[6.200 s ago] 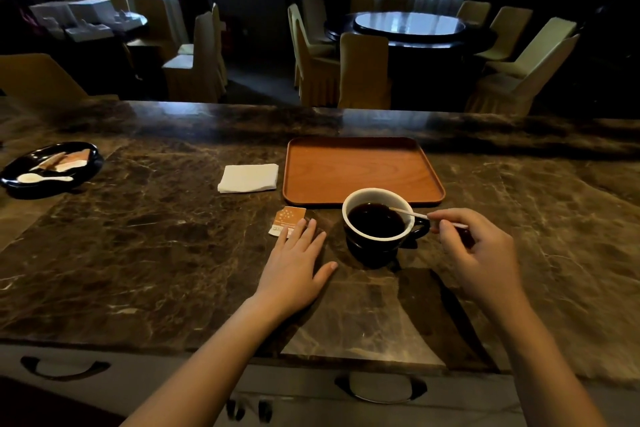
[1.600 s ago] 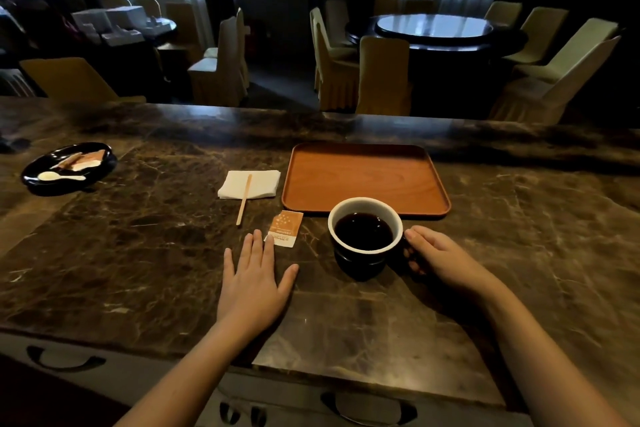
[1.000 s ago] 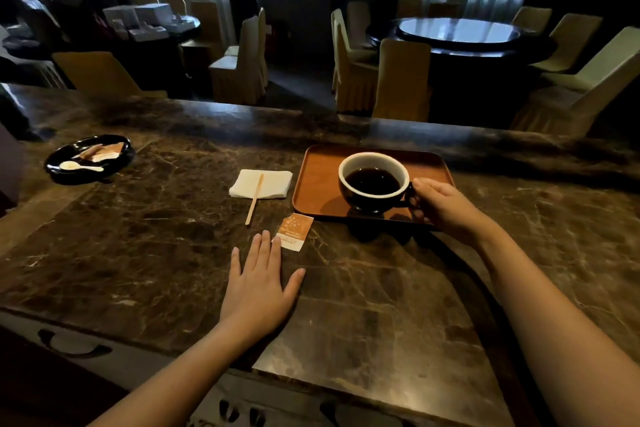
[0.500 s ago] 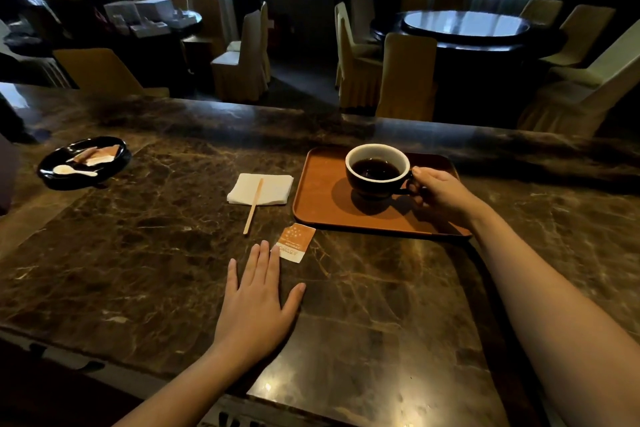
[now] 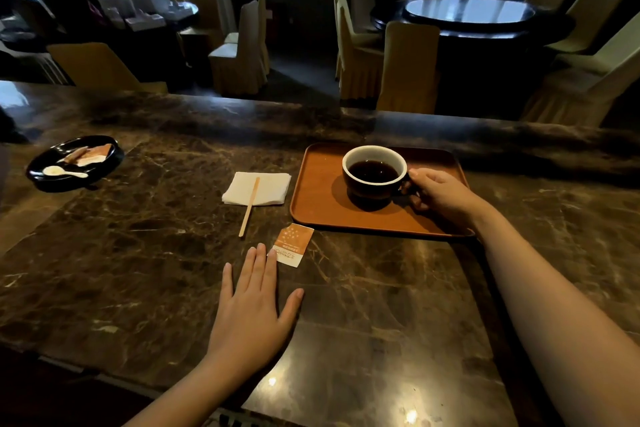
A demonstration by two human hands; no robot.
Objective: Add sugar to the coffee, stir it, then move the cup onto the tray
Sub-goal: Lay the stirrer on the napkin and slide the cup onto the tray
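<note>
A dark cup (image 5: 373, 194) with a white inside holds black coffee and stands on the orange-brown tray (image 5: 318, 198), toward its far middle. My right hand (image 5: 441, 196) grips the cup's handle from the right. My left hand (image 5: 252, 305) lies flat on the marble counter, fingers apart, its fingertips touching a torn orange sugar packet (image 5: 291, 248). A wooden stir stick (image 5: 250, 206) rests partly on a white napkin (image 5: 258, 188) left of the tray.
A black dish (image 5: 45, 180) with packets and a white spoon sits at the counter's far left. Beyond the counter's far edge stand covered chairs (image 5: 408, 69) and a round dark table (image 5: 471, 15).
The stick left the cup and now lies on the napkin. My right hand carried the cup from the counter onto the tray and set it down. My left hand stayed flat.
</note>
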